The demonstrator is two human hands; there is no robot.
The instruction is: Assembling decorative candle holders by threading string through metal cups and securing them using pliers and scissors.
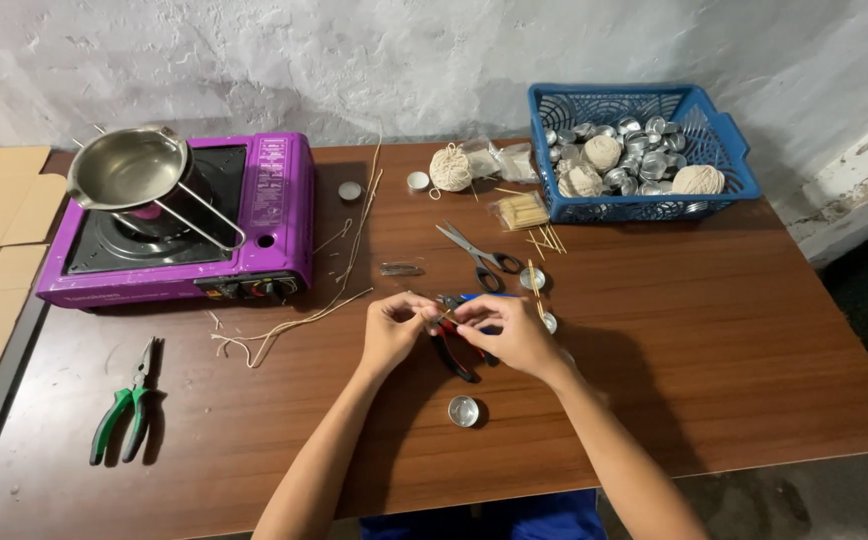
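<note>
Both hands meet at table centre: left hand [394, 325] and right hand [507, 333] pinch a thin stick or wick piece [441, 316] between closed fingertips, above red-handled pliers [457, 350] lying on the wooden table [734, 350]. Small metal cup [463, 410] sits just nearer the body; scissors [479, 257] lie beyond. Green pliers [126, 405] well apart, left; purple stove [184, 220] far left, blue basket [644, 150] far right.

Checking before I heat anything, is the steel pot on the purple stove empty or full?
Empty: the pot sits on the stove with its bare shiny bottom showing.
</note>
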